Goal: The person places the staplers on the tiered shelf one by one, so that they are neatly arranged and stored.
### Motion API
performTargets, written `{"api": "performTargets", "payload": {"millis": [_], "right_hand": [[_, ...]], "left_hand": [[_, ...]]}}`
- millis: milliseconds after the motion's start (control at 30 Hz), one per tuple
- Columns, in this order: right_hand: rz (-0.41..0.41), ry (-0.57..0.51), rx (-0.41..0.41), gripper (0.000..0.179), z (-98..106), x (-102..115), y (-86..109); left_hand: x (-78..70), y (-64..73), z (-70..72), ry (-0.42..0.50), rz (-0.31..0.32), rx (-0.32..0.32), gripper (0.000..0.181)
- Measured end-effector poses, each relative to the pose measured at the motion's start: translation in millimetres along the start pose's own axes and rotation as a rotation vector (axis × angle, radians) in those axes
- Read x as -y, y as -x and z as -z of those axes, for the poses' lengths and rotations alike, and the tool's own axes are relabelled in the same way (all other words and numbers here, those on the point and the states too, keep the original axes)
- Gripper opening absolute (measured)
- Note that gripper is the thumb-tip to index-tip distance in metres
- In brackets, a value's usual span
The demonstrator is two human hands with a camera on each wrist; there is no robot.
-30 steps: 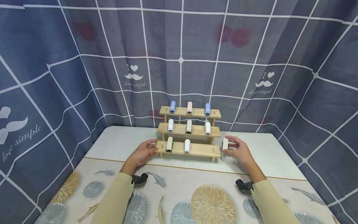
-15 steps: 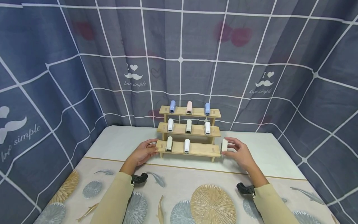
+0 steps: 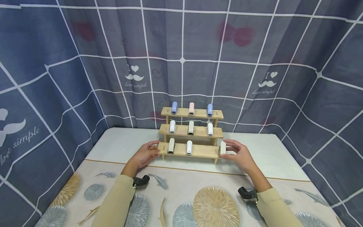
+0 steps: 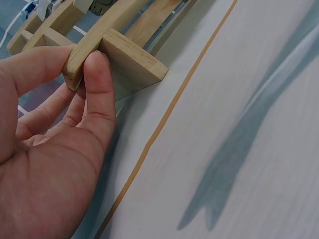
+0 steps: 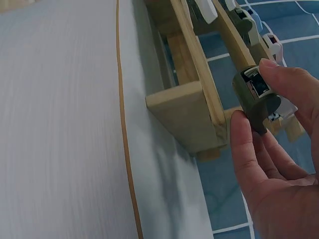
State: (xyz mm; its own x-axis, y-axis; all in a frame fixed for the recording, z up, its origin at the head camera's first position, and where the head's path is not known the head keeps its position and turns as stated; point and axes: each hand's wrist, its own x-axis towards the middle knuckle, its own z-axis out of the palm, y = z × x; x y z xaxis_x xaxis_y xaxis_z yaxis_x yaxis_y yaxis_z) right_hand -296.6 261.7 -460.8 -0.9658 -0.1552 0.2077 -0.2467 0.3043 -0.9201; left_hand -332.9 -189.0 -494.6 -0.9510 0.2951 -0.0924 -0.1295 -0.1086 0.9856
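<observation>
My left hand (image 3: 146, 154) pinches the left end of the lowest step of a three-step wooden stand (image 3: 204, 151); in the left wrist view, thumb and fingers close on the board's corner. A small pale green stapler (image 3: 222, 147) is held between the thumb and fingers of my right hand (image 3: 240, 155), at the right end of that same step. The right wrist view shows this stapler's dark green underside (image 5: 249, 102) tilted beside the board's end; contact with the board cannot be told. Another pale green stapler (image 3: 171, 146) and a white stapler (image 3: 189, 147) sit on the lowest step.
On the middle step stand two white staplers (image 3: 172, 126) and a pale green one (image 3: 191, 127). The top step bears two blue staplers (image 3: 174, 107) and a pink one (image 3: 191, 108). A checked curtain (image 3: 181, 75) hangs close behind the white tabletop (image 3: 266, 154).
My right hand has moved left with the pale green stapler, from beside the stand to the right end of the lowest step. The left hand stays on the stand.
</observation>
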Motion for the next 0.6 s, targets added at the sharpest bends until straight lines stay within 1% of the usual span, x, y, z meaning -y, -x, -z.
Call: {"api": "performTargets", "payload": {"millis": [233, 400, 600], "right_hand": [[-0.005, -0.008, 0.030, 0.073, -12, 9, 0.5], [0.009, -0.016, 0.043, 0.074, -21, 14, -2.1], [-0.001, -0.031, 0.063, 0.072, -28, 17, -7.2]], "left_hand": [[0.2, 1.4, 0.5, -0.006, -0.007, 0.015, 0.066], [-0.5, 2.4, 0.3, -0.010, -0.004, 0.009, 0.065], [-1.9, 2.6, -2.0, -0.009, 0.001, 0.003, 0.064]]}}
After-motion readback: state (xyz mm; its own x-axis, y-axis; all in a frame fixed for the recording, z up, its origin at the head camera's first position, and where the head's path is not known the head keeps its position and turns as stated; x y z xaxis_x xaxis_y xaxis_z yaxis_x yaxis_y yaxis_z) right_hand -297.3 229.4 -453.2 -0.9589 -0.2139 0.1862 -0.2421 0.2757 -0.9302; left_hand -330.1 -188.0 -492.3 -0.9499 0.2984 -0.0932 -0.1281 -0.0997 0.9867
